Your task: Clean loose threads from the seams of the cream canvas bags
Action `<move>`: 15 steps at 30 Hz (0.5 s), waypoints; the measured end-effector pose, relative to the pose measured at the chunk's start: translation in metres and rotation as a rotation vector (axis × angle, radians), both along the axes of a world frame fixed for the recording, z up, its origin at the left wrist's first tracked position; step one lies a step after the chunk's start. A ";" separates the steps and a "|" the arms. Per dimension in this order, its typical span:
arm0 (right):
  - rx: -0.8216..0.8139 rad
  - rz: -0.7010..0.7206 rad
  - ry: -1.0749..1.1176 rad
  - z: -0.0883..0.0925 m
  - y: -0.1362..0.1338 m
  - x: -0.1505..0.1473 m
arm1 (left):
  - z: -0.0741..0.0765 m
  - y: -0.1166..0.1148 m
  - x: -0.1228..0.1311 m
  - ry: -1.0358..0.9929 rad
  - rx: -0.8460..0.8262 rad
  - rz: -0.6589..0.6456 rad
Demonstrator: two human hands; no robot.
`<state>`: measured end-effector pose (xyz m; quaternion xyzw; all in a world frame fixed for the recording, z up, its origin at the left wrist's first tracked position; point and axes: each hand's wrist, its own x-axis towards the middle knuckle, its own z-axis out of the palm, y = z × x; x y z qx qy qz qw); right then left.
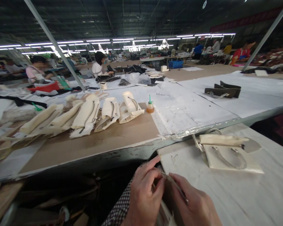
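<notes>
My left hand (145,190) is closed, with thumb and bent fingers pinching the edge of a cream and brown handbag piece (171,201) low in the view. Opposite it, my right hand (194,201) grips the other side of the same edge, its thumb lying along the rim. Both hands cover much of the piece, and its lower part runs out of view. On the pale work surface to the right lies a cream handbag (228,157) with a looped handle, apart from my hands.
Several cream bag parts (86,111) lie in a row on the brown board. A small bottle of amber liquid (150,108) with a green tip stands beside them. Dark folded pieces (224,90) rest on the white-covered table. Metal poles (54,40) rise from it. Other people work farther back.
</notes>
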<state>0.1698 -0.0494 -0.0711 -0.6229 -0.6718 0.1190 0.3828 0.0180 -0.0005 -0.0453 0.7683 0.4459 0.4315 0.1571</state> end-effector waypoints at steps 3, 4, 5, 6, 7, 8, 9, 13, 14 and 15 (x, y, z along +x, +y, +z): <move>0.006 -0.016 0.040 0.003 0.000 -0.001 | 0.000 0.001 0.000 -0.065 0.013 -0.048; 0.004 0.007 0.050 0.003 0.000 0.001 | 0.000 0.002 0.000 -0.082 0.007 -0.066; -0.004 0.034 0.058 0.004 0.001 0.003 | 0.000 0.002 0.000 -0.096 0.003 -0.084; -0.018 0.058 0.063 0.004 0.001 0.005 | 0.000 0.003 0.000 -0.106 0.000 -0.099; -0.035 0.078 0.067 0.004 0.001 0.007 | 0.000 0.003 0.000 -0.112 0.000 -0.115; -0.055 0.085 0.072 0.003 0.002 0.009 | 0.001 0.004 0.000 -0.114 0.003 -0.130; -0.077 0.077 0.082 0.003 0.001 0.010 | 0.001 0.004 0.001 -0.117 0.004 -0.149; -0.153 -0.021 0.157 0.004 0.000 0.007 | 0.002 0.008 0.001 -0.160 -0.013 -0.271; -0.174 -0.036 0.174 0.004 0.000 0.006 | 0.002 0.009 0.001 -0.170 -0.024 -0.298; -0.194 -0.042 0.190 0.005 0.000 0.005 | 0.002 0.010 0.000 -0.176 -0.035 -0.321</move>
